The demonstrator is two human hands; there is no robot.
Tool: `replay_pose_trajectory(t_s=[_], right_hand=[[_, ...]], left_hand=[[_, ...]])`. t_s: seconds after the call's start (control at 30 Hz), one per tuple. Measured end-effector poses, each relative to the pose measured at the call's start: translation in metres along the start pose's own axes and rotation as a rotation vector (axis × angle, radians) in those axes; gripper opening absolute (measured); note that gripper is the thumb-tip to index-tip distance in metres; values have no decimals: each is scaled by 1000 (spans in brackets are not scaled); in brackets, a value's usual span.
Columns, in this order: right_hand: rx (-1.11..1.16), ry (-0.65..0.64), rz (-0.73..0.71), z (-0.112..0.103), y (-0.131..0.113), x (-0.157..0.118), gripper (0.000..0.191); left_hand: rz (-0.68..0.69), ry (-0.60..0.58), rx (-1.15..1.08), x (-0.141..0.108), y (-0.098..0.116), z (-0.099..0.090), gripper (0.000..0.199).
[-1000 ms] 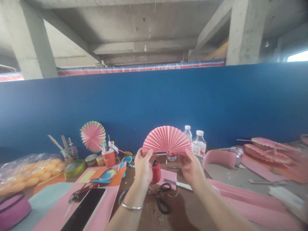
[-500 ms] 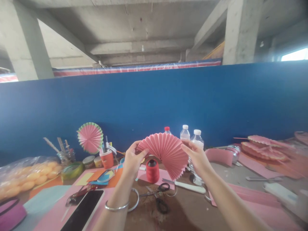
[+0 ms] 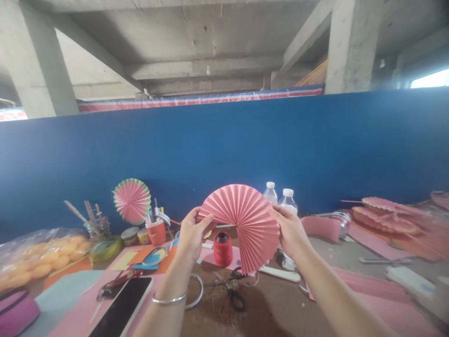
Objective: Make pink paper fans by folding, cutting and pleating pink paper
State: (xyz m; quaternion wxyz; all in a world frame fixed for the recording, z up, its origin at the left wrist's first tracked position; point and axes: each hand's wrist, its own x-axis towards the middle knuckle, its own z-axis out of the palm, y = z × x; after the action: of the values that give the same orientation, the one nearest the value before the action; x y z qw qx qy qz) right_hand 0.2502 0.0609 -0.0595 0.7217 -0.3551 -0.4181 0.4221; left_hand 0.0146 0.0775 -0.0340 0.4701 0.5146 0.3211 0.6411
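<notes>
Between my hands a pink pleated paper fan is spread to roughly three quarters of a circle, with its open gap at the lower left. My left hand pinches the fan's left edge between thumb and fingers. On the other side my right hand grips the right rim, its fingers partly hidden behind the paper. Below the fan stands a spool of red thread. Black-handled scissors lie opened on the table under it, and a white-handled knife is partly covered by the fan.
A finished pink and green paper rosette stands at the left beside a red cup of pens. A phone lies front left. Water bottles stand behind my right hand. More pink fans lie at the right.
The fan has opened wider, its right part swinging down and round, and it sits slightly higher. It now hides the red-capped bottle. Both hands keep hold of it.
</notes>
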Motion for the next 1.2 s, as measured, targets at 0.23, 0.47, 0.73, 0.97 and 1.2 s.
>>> replay_pose_trajectory(t_s=[0.23,0.47,0.73,0.97,1.2], right_hand=[[-196,21,-105,-2,-2,1,36],[-518,49,-312,-6,-29,-5,19],[-474,221,-383,-10,-30,-4,18],[-126,257,-160,-2,-12,0,32],[77,184,45,20,7,-15,33]], left_hand=[[-20,-44,128,3,-2,-6,37],[-138,-287,455,2,14,-21,28],[-41,-157,588,11,25,-41,34],[-44,-393,549,1,10,-19,28],[54,-298,475,-8,-5,11,18]])
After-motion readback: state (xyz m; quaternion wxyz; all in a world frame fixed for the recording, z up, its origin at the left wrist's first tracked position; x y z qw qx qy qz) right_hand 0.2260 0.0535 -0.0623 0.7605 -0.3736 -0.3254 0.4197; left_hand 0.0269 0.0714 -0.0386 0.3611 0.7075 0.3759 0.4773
